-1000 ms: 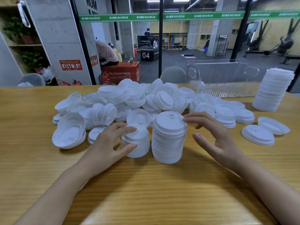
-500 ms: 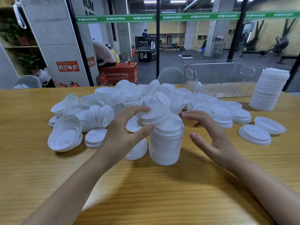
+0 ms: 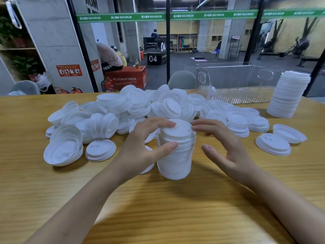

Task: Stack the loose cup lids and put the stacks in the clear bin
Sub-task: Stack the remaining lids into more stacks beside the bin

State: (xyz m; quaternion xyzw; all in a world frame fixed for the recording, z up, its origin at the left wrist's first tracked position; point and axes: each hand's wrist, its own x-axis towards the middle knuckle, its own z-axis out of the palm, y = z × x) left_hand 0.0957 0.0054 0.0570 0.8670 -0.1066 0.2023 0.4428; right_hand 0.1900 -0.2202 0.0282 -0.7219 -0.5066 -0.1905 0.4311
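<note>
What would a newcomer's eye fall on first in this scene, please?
Probably the big heap of loose white lids sprawled across the wooden table. Next, the near stack at the centre, with the left hand on it and the right hand beside it. Behind, right, stand a clear bin and a taller stack.

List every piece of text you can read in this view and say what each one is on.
"MAXIMUM", repeated: green banner across the glass.
"PLYOSOFTBOX": orange box.
"04": black box, lower face; again on the box above.
"MUM": grey wall, cut off.
Red wall signs: too small to read.
Cup lids: no text.
</note>
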